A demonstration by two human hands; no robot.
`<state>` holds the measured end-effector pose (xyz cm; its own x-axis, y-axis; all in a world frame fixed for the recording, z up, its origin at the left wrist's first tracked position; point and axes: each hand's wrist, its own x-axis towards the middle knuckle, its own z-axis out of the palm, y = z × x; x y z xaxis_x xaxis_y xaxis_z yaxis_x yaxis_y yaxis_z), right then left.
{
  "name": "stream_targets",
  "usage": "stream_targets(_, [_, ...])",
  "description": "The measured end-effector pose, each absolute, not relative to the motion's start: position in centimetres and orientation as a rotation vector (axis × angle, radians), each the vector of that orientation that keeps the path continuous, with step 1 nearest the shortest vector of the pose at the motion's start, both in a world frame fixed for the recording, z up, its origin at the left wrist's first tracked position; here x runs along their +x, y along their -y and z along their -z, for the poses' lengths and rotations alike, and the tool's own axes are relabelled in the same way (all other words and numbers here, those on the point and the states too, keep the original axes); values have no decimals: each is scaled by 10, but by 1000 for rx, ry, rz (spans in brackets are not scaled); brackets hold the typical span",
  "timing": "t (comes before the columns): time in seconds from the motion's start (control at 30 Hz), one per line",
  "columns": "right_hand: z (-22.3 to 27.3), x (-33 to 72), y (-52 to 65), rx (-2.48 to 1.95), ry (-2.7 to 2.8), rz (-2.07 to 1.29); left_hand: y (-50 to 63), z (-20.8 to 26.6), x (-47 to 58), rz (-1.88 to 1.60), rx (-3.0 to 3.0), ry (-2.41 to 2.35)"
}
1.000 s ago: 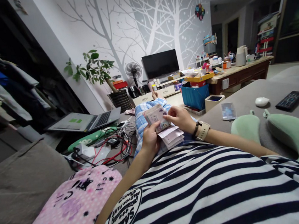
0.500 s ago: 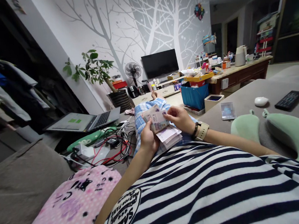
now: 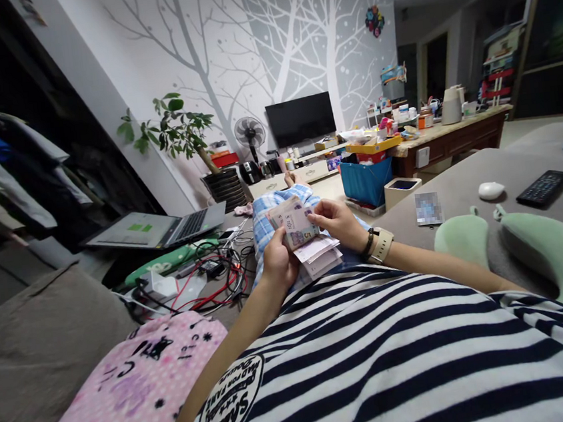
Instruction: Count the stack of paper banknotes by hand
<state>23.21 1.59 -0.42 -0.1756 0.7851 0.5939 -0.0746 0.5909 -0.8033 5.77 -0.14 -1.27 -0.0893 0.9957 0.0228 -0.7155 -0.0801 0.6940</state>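
Note:
A stack of banknotes (image 3: 294, 224), the top one marked with a 5, is held over my lap. My left hand (image 3: 278, 259) is closed round the near left side of the stack, thumb on top. At the upper right edge of the notes, my right hand (image 3: 337, 224) pinches a note between thumb and fingers; a watch sits on that wrist. Paler folded notes (image 3: 319, 255) hang below the stack toward my belly. Beneath everything are my legs in blue checked trousers (image 3: 267, 206). How many notes there are I cannot tell.
To the left lie an open laptop (image 3: 157, 229), tangled cables (image 3: 219, 285) and a pink blanket (image 3: 124, 389). On the sofa at right are a remote control (image 3: 543, 188), a white mouse-shaped object (image 3: 491, 190) and a green neck pillow (image 3: 558, 262). A cluttered table (image 3: 455, 136) stands beyond.
The lower pale notes have shifted slightly and spread a little. Both hands keep nearly the same place and grip on the banknotes.

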Motion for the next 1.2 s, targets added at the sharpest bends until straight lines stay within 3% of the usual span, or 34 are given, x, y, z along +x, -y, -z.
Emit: stream_targets(1.2, [7, 237, -11, -525, 1672, -859, 8, 11, 60, -1575, 620, -639])
